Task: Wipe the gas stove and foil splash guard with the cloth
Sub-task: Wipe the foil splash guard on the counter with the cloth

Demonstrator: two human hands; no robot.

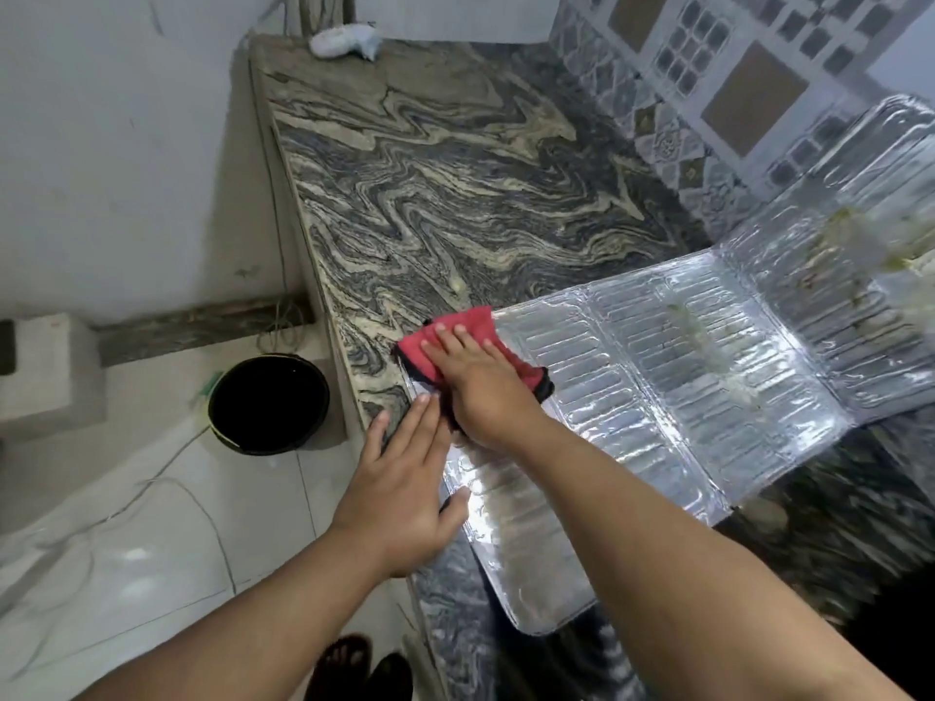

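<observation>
Cloth, red with a dark edge, sits flat on the near-left end of the foil splash guard, which lies unfolded across the marbled countertop with its far panels rising toward the tiled wall. Your right hand presses the cloth down with straight, spread fingers, palm on top, no pinch. Your left hand lies flat too, fingers extended, touching the guard's left edge where it meets the counter edge, most likely steadying the sheet.

Progress, as a judgement: you're in the foil part, and not near done. Panels close to the cloth look shiny, but yellowish-green splatter shows on the middle panel and more heavily on the far right panels, so those are left to wipe. Gas stove isn't visible anywhere, so its state can't be told; count it as unconfirmed.

Further out: a black bucket stands on the floor left of the counter, thin cords trail over the floor tiles, and a pale crumpled bag sits at the counter's far end.
</observation>
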